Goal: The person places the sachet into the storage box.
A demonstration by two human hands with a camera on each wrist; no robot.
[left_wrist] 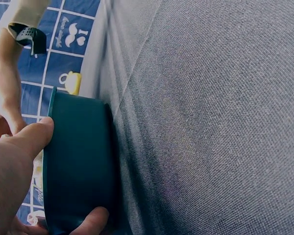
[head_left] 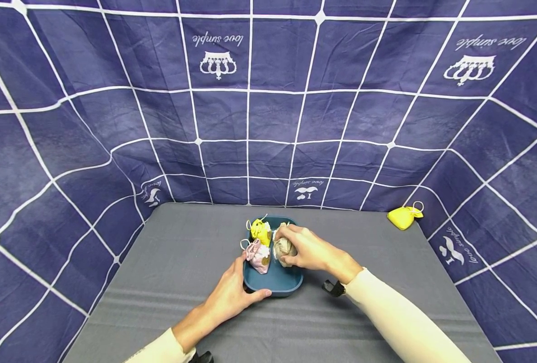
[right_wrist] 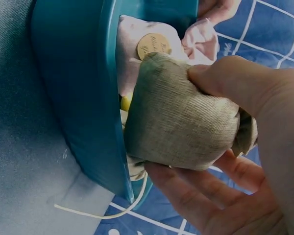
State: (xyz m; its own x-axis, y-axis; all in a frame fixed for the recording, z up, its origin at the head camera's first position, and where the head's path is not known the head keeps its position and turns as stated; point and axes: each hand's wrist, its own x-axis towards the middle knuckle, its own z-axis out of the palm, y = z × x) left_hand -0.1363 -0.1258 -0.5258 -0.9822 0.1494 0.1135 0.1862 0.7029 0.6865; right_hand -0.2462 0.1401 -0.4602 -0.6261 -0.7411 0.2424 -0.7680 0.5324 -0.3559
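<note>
A teal plastic tub (head_left: 275,292) stands on the grey cloth, and my left hand (head_left: 233,290) grips its near left corner. In the left wrist view the thumb lies over the tub's rim, with a fingertip against the outer wall. My right hand (head_left: 308,248) pinches a stuffed beige drawstring pouch (right_wrist: 181,115) between thumb and fingers at the tub's right side. Below that pouch, more beige cloth and a pale cord show at the rim in the right wrist view. Inside the tub sit a pink pouch (head_left: 257,256) with a round tag and a yellow pouch (head_left: 260,231) behind it.
Another yellow drawstring pouch (head_left: 402,218) lies at the back right corner of the grey cloth surface (head_left: 195,252). Blue cloth (head_left: 277,116) with white grid lines hangs behind and along both sides. Dark straps (head_left: 334,288) sit at the wrists.
</note>
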